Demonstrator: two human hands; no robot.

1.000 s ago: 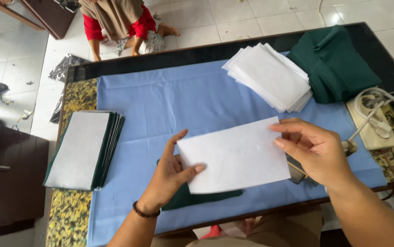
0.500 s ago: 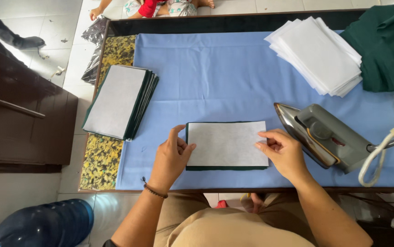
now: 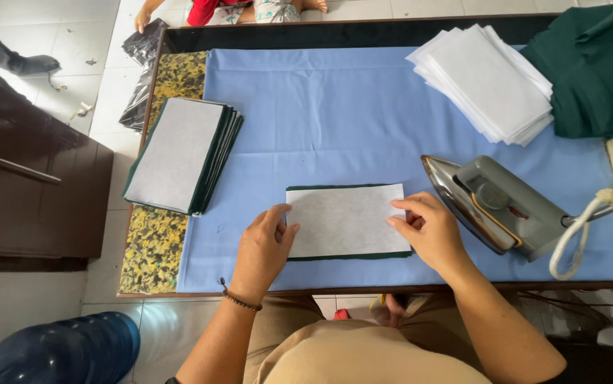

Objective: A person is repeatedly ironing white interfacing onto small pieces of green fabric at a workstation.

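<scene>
Head view. Landmark: the grey iron, lying tilted on its side on the blue cloth covering the bench. Since half a second ago the white sheet has settled squarely onto the dark green fabric piece left of the iron; a second ago it was lifted between both hands, well clear of the green piece. Judgement: the layering looks essentially aligned, with only thin green margins showing at the top and bottom edges. Left hand, farther from the iron, lies flat with fingers spread, fingertips pressing the sheet's left edge. Right hand, just beside the iron's nose, has fingers curled, pinching or pressing the sheet's right edge; neither hand is closed around anything. The sheet looks thin, matte, faintly textured and lies flat. Beyond the iron, a stack of white sheets; far left of it, a stack of green-and-white pieces.
</scene>
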